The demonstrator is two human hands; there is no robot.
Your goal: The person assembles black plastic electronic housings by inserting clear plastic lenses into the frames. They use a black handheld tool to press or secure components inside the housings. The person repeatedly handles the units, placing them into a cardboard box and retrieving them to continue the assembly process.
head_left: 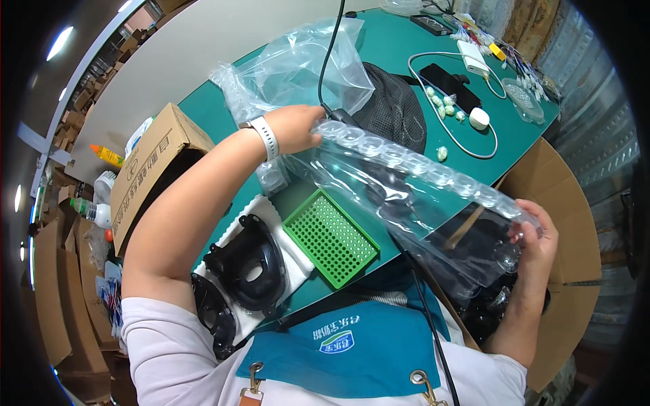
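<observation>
A clear air-column bag (420,169), its top edge a row of puffed round cells, is stretched between my two hands across the table. My left hand (296,128), a white band at its wrist, grips the upper left end of that row. The opposite end is pinched by my right hand (537,233), over the open cardboard box on the right. Dark shapes show through the film; whether they lie inside the bag or behind it I cannot tell. On a white cloth (298,254) left of centre rest two glossy black moulded plastic shells (254,271).
A green perforated tray (332,238) sits at the table's near edge. Behind are another clear bag (298,61), a black mesh bag (389,105), a phone (447,84), a white cable and small wrapped pieces. Cardboard boxes flank me (159,159) (562,203). A black cord hangs past my left hand.
</observation>
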